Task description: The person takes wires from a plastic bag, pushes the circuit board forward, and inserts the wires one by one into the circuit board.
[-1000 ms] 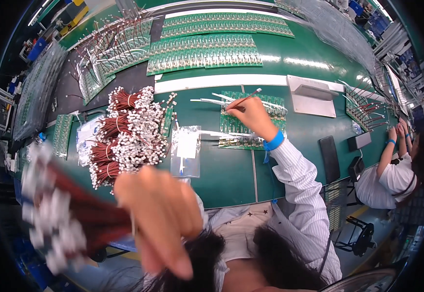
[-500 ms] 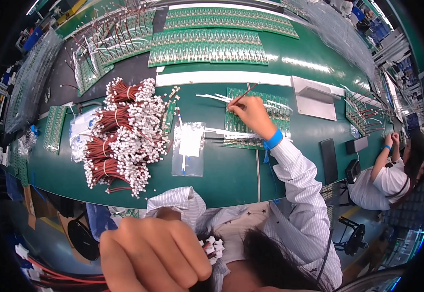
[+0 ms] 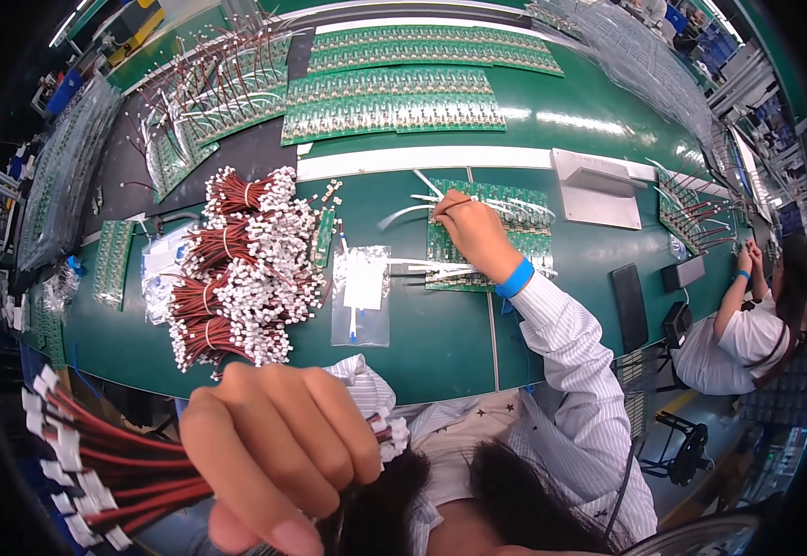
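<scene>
Wire bundle (image 3: pixel 111 454) sits higher than moment ago, toward eight o'clock, clenched in left hand (image 3: pixel 278 449); right hand (image 3: pixel 473 232) bent over circuit board (image 3: pixel 535 238) toward two o'clock, can't tell what it pinches; looks like wire-handling step, next move calls for steady touch

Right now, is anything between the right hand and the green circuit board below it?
Possibly the white cables: they lie across the green circuit board, close to the right hand. What runs directly beneath the hand is hidden; nothing else visible stands between.
</scene>
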The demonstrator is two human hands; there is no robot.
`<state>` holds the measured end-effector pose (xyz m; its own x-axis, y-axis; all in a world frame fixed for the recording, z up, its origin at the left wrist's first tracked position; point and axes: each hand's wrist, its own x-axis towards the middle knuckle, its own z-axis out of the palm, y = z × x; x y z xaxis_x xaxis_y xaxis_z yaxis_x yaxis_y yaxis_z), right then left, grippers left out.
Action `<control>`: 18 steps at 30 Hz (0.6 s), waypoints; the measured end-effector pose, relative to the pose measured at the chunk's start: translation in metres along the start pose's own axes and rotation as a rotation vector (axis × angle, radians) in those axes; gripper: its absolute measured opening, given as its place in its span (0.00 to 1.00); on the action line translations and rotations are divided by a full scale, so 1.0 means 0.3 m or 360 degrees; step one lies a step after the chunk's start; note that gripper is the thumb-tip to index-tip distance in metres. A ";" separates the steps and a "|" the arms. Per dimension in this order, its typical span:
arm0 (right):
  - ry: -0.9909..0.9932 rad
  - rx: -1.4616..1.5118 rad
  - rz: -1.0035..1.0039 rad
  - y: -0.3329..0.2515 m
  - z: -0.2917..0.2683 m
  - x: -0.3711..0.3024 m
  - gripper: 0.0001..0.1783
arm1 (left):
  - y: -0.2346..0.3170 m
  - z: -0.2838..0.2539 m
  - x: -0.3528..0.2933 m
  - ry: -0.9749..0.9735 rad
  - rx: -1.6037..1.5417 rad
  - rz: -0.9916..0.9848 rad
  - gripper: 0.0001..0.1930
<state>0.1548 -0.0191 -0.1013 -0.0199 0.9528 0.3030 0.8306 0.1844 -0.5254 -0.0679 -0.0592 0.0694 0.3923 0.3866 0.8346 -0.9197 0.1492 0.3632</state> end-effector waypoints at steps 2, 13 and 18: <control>0.0008 -0.0051 -0.0141 -0.013 0.003 0.002 0.03 | 0.020 0.003 0.003 0.0023 0.0062 -0.0067 0.11; 0.0107 -0.0354 -0.0397 -0.002 0.015 0.005 0.02 | -0.018 -0.049 0.014 0.0126 0.0041 -0.0176 0.17; 0.0158 -0.0415 -0.0460 -0.006 0.031 -0.001 0.05 | -0.053 -0.048 0.019 0.0155 0.0237 -0.0098 0.13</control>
<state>0.1481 -0.0175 -0.1079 -0.2301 0.8404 0.4908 0.9123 0.3618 -0.1918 -0.0512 -0.0464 0.0625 0.4376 0.4684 0.7675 -0.8787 0.0415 0.4756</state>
